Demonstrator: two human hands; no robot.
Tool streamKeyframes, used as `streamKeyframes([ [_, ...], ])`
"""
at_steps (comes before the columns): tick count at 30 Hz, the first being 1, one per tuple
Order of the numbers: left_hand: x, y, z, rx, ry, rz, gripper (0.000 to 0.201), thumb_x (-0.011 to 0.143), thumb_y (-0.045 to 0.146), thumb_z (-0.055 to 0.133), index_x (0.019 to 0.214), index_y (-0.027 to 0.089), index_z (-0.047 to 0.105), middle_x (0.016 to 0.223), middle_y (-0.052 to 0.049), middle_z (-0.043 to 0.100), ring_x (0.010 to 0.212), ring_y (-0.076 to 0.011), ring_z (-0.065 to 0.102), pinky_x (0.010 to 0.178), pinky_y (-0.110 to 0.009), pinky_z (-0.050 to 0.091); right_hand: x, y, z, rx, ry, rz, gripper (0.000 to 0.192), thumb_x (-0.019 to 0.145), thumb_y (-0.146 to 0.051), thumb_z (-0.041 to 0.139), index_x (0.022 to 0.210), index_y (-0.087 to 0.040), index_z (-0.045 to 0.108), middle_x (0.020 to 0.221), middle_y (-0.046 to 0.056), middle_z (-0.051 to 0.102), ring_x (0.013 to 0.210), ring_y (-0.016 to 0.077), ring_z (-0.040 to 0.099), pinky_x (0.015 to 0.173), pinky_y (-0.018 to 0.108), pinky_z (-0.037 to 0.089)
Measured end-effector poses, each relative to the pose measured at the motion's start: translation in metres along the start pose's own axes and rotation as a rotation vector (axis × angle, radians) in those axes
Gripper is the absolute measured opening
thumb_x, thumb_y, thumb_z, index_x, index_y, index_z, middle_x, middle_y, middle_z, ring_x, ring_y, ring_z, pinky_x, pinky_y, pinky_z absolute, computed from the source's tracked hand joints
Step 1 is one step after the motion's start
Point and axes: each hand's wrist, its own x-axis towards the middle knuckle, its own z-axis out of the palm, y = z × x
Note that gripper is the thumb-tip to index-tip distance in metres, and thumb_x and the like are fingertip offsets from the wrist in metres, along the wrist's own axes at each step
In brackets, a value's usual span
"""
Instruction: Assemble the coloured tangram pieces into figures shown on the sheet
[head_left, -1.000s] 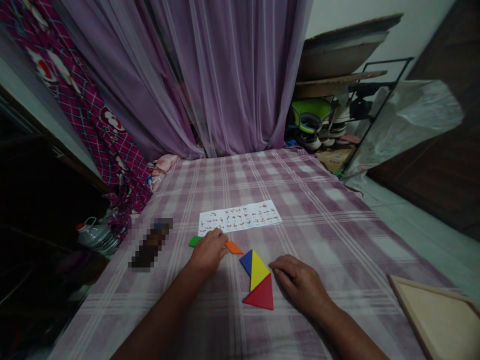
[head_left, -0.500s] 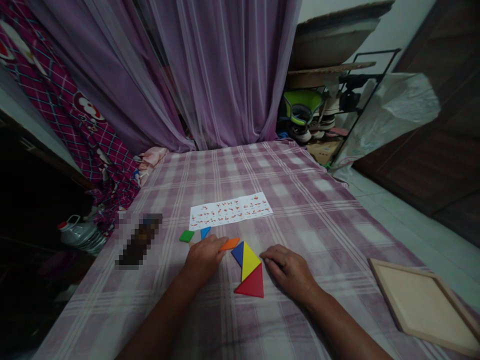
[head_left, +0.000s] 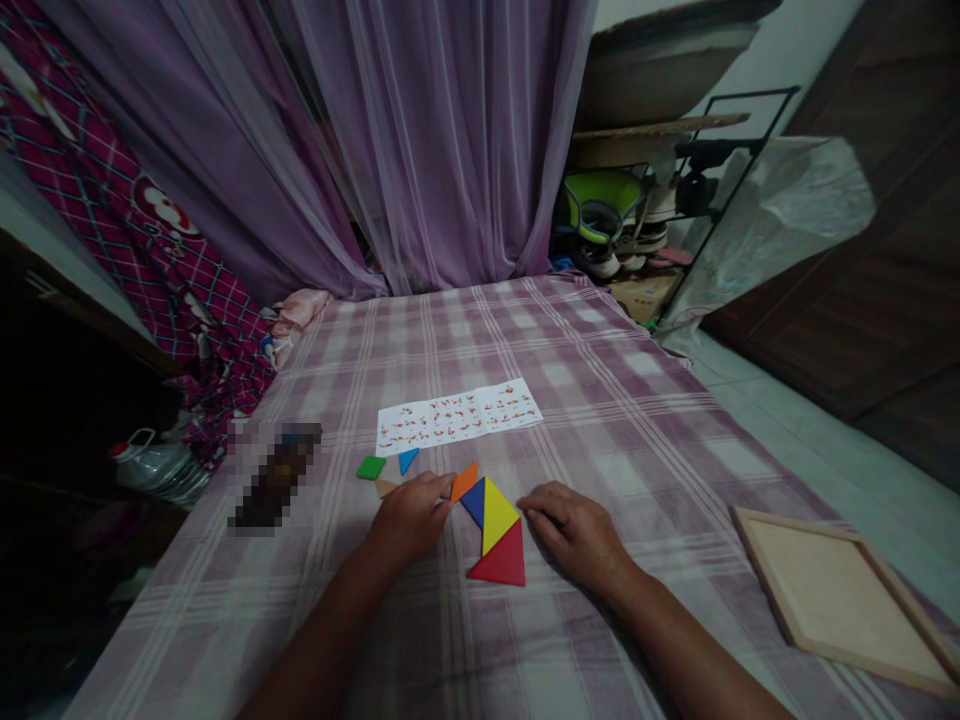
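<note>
My left hand (head_left: 414, 512) pinches an orange tangram parallelogram (head_left: 464, 483) at its lower left end. The piece slants up to the right, its lower edge against or very near a dark blue triangle (head_left: 475, 502). A yellow triangle (head_left: 496, 515) adjoins the blue one, and a red triangle (head_left: 502, 556) lies below the yellow. On the cloth, my right hand (head_left: 576, 530) rests with fingers curled in, just right of the yellow triangle, holding nothing visible. Beyond my left hand lie a green piece (head_left: 371, 467), a light blue triangle (head_left: 408, 460) and a partly hidden tan piece (head_left: 384, 488).
A printed pattern sheet (head_left: 459, 416) lies behind the pieces on the checked cloth (head_left: 600, 420). At the right is a shallow wooden tray (head_left: 832, 580). A blurred-out dark item (head_left: 277, 478) is at the left; a plastic bottle (head_left: 157, 465) stands beyond the cloth's left edge.
My left hand has turned the orange parallelogram more steeply, bringing it against or close to the dark blue triangle. The tan piece shows more. My right hand stays in place; the view shifted slightly.
</note>
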Motion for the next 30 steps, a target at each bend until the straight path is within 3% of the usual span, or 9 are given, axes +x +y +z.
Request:
streamKeyframes([
  [11,0.000,0.000,0.004,0.029,0.057,-0.037,0.038,0.086,0.017,0.050,0.121,0.025,0.064,0.113,-0.003,0.070,0.105,-0.0183,0.063,0.091,-0.028,0.046,0.001,-0.001,-0.002,-0.019,-0.008,-0.017,0.029,0.089,-0.019,0.045,0.094,-0.024,0.073,0.088,0.004,0.072,0.082,0.0168,0.068,0.073,0.028,0.053],
  [21,0.003,-0.013,-0.014,0.152,-0.043,0.041,0.041,0.094,0.021,0.040,0.127,0.027,0.063,0.116,-0.005,0.067,0.108,-0.0220,0.062,0.093,-0.033,0.046,0.000,0.000,0.000,-0.007,0.003,-0.014,0.028,0.088,-0.018,0.046,0.094,-0.024,0.073,0.089,0.004,0.073,0.082,0.0168,0.068,0.073,0.028,0.052],
  [30,0.006,-0.016,-0.010,0.140,-0.038,0.040,0.039,0.096,0.024,0.040,0.127,0.028,0.062,0.117,-0.005,0.066,0.108,-0.0212,0.061,0.092,-0.032,0.045,-0.001,0.001,0.000,-0.027,0.005,-0.022,0.028,0.090,-0.018,0.046,0.095,-0.023,0.073,0.090,0.004,0.072,0.082,0.0172,0.068,0.073,0.028,0.052],
])
